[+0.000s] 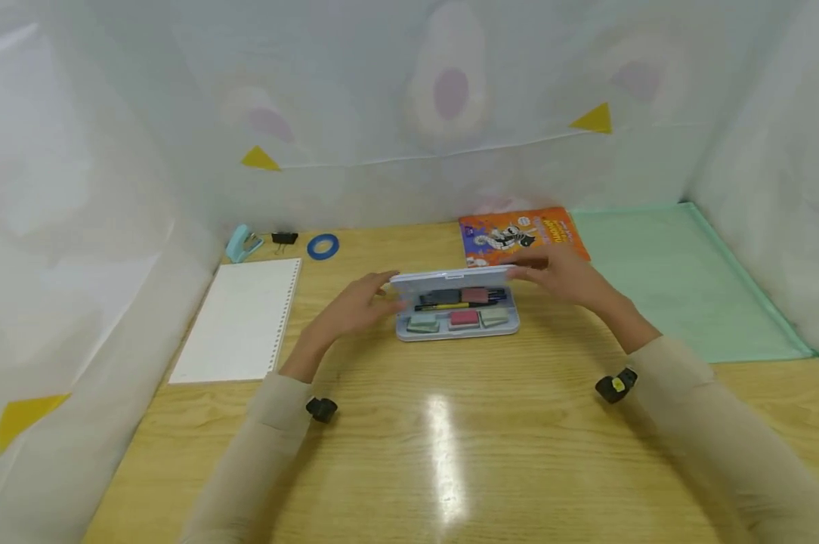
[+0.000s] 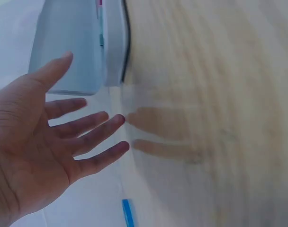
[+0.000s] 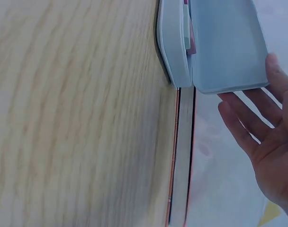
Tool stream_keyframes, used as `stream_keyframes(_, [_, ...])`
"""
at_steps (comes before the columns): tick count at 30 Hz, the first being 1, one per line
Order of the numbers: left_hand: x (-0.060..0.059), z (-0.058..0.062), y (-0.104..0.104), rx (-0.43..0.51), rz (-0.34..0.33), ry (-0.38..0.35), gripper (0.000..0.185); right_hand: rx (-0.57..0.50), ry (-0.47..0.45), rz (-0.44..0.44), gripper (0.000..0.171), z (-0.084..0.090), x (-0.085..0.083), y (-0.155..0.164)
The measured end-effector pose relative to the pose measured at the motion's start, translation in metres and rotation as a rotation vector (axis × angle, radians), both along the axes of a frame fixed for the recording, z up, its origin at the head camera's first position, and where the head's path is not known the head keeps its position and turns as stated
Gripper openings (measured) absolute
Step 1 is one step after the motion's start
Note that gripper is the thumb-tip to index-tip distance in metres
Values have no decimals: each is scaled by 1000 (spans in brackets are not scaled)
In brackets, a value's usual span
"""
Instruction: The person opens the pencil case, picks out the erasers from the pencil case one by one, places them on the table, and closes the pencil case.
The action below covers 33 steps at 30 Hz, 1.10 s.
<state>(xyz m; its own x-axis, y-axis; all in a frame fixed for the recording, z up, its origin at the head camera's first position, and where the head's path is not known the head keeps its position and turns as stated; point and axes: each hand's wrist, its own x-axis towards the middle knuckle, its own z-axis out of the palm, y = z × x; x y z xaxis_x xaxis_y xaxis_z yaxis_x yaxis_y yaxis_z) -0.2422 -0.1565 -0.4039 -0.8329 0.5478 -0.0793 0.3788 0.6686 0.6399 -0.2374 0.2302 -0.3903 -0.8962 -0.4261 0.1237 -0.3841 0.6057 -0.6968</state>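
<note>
A pale pencil case rests on the table, its lid raised at an angle along the far side. Inside lie a yellow pencil, dark pens and several small blocks, such as a pink one, that look like erasers. At the lid's right end, my right hand pinches the edge, thumb on the inner side and fingers behind. My left hand is beside the left end with fingers spread and nothing held; its thumb comes close to the lid, and whether it touches I cannot tell.
To the left lies a white spiral notepad, with a light blue stapler, a black binder clip and blue tape roll behind it. An orange booklet and a green translucent mat lie back right. White curtains enclose the table.
</note>
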Motion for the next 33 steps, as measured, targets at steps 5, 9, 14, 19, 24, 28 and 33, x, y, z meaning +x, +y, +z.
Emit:
stream_keyframes(5, [5,-6,-4,-13,33,-16,50,-164,-33,-123,36,-7,-12,0])
stream_keyframes(9, [5,-11,-1,34,-8,-4,51,-204,-29,-207,40,-14,-22,-3])
stream_keyframes(14, [2,-18,3,30,-79,-25,78,-185,-52,-285,38,-26,-34,-9])
stream_keyframes(19, [0,-22,5,-72,-96,-47,95,-178,-88,-320,37,-36,-40,-13])
stream_keyframes(24, [-2,-22,3,-115,-98,-76,100,-133,-44,-324,33,-40,-43,-18])
stream_keyframes(28, [-4,-24,-1,-91,-92,-137,97,-45,13,-323,33,-39,-45,-22])
stream_keyframes(33, [-10,-26,-1,-92,-100,-197,95,-54,57,-352,36,-36,-35,-23])
